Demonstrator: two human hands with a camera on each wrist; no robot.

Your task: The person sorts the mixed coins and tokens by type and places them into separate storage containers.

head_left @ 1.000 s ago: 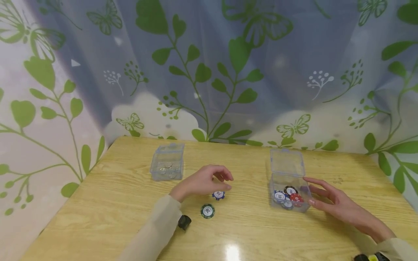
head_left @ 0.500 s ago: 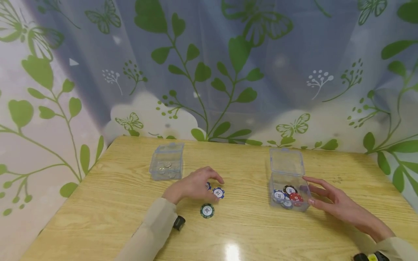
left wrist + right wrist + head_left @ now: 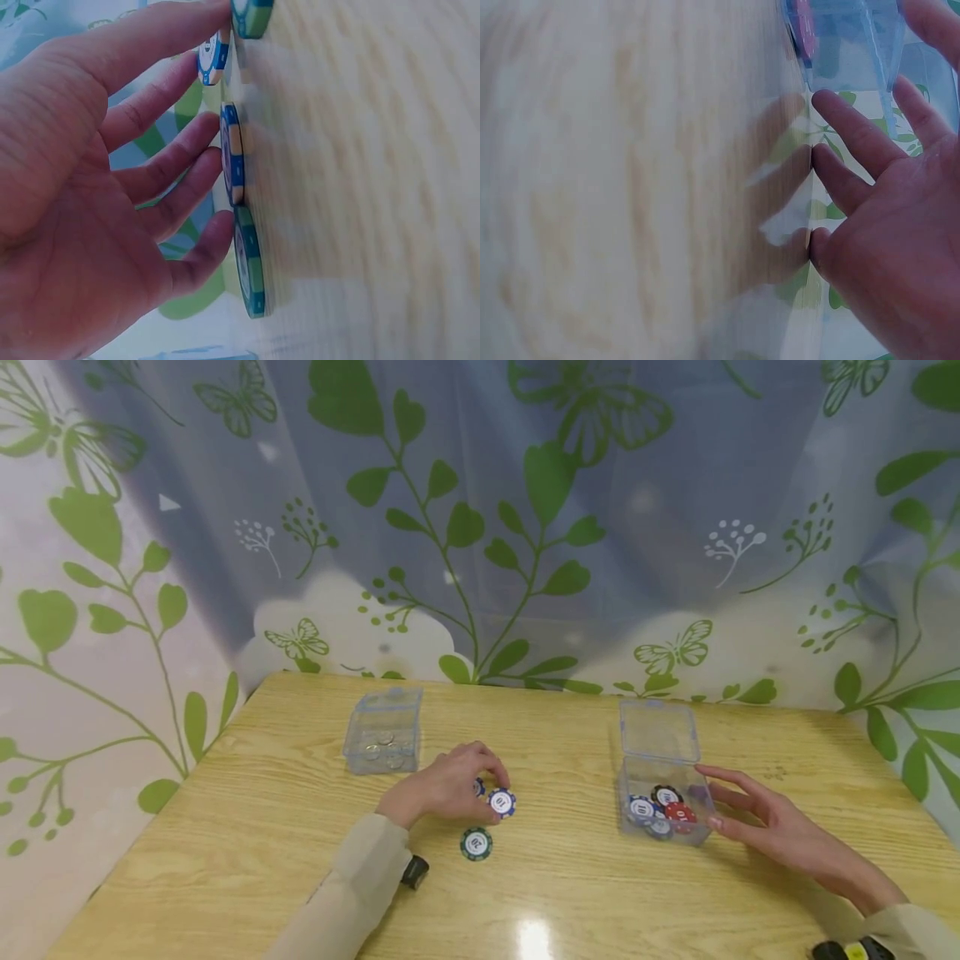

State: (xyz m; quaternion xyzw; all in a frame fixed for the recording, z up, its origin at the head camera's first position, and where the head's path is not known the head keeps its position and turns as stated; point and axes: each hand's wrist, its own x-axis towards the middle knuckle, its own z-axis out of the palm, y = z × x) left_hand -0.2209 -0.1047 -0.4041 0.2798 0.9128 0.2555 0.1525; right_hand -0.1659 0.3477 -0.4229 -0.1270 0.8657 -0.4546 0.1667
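Note:
My left hand [image 3: 450, 785] pinches a blue-and-white poker chip [image 3: 501, 803] marked 10 between thumb and forefinger. Behind the fingers another blue chip [image 3: 478, 787] is partly covered. Just in front lies a green chip [image 3: 476, 843] marked 20. The left wrist view shows one more green chip [image 3: 250, 262] beside the little finger, hidden from the head view. My right hand [image 3: 780, 831] has its thumb and forefinger against the right side of a clear plastic box [image 3: 703, 837], its other fingers spread. Inside are blue, black and red chips [image 3: 680, 817].
A second clear box [image 3: 360, 767], lid raised, holds several silvery coins [image 3: 386, 740] at the back left. The right-hand box's lid [image 3: 660, 731] stands up behind it. A leaf-patterned curtain [image 3: 480, 527] hangs along the back edge of the wooden table [image 3: 570, 877].
My left hand has moved left and down to the blue chips, and its thumb and forefinger have closed on one chip. The right hand stays at the box.

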